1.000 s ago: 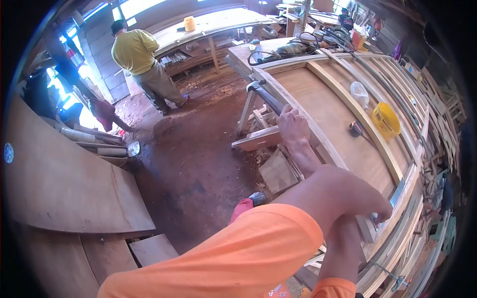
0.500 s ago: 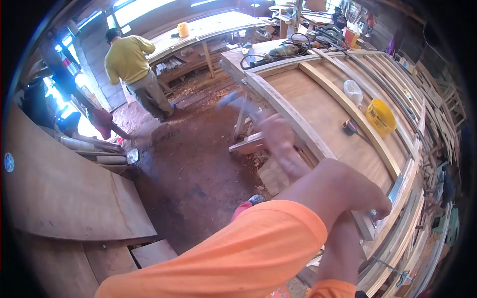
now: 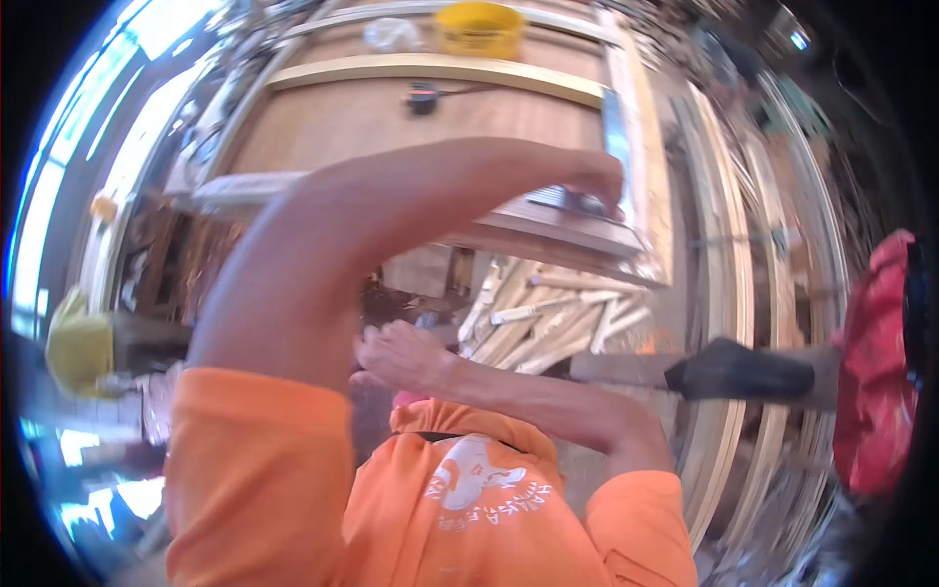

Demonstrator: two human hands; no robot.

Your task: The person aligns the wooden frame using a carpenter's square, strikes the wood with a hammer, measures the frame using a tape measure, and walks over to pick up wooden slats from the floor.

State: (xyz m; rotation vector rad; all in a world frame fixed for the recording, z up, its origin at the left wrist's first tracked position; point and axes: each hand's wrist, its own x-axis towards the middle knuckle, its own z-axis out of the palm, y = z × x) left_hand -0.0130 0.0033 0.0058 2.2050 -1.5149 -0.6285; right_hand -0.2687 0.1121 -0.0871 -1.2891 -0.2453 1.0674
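My left hand (image 3: 595, 184) reaches across to the corner of a wooden frame (image 3: 440, 67), its fingers closed on a metal carpenter's square (image 3: 614, 127). One leg of the square lies along the right-hand rail, the other along the near rail. Below that arm, my right hand (image 3: 403, 358) is close to my body, curled into a fist. What it holds, if anything, cannot be made out. A tape measure (image 3: 422, 98) rests on the panel inside the frame.
A yellow bucket (image 3: 479, 31) and a clear plastic bag (image 3: 393, 35) sit on the panel. Wood offcuts (image 3: 548, 308) are piled below the near rail. Long boards (image 3: 729, 293) run along the right. Another person (image 3: 80, 342) is at the left, and red cloth (image 3: 875, 372) shows at the far right.
The view has swung round toward the frame's corner and my body. My right hand, blurred and stretched out with a long object earlier, is drawn in close. My left hand stays at the corner.
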